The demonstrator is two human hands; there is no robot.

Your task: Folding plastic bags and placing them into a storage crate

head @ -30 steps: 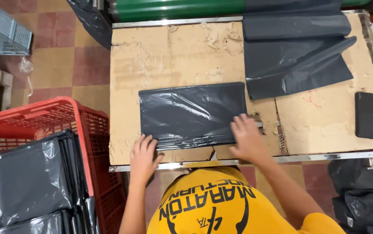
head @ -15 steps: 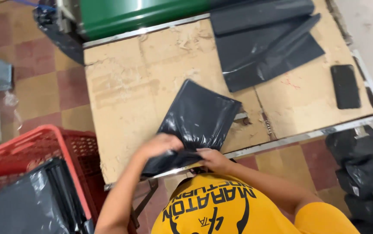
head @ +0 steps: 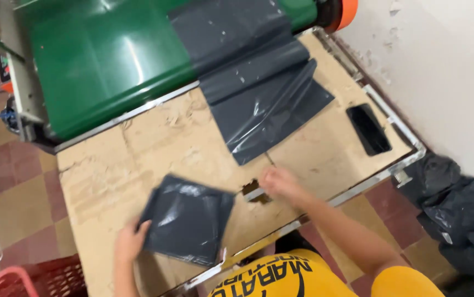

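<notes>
A folded dark grey plastic bag point(head: 188, 219) lies near the front edge of the worn wooden table point(head: 138, 148). My left hand point(head: 131, 242) grips its lower left corner. My right hand point(head: 278, 183) hovers over the table to the right of the bag, apart from it, fingers loosely curled beside a hole in the board point(head: 252, 191). More dark grey plastic sheets point(head: 259, 96) spread from the green machine onto the far side of the table.
A green conveyor machine point(head: 105, 60) stands behind the table. A black phone point(head: 368, 128) lies at the table's right edge. Crumpled dark bags point(head: 457, 212) pile on the floor at right by a white wall. A red crate corner point(head: 28, 278) shows lower left.
The bag lay flat and wide under both hands, then was folded in half. Now my right hand has let go and moved right; my left keeps the folded bag. The view swung right.
</notes>
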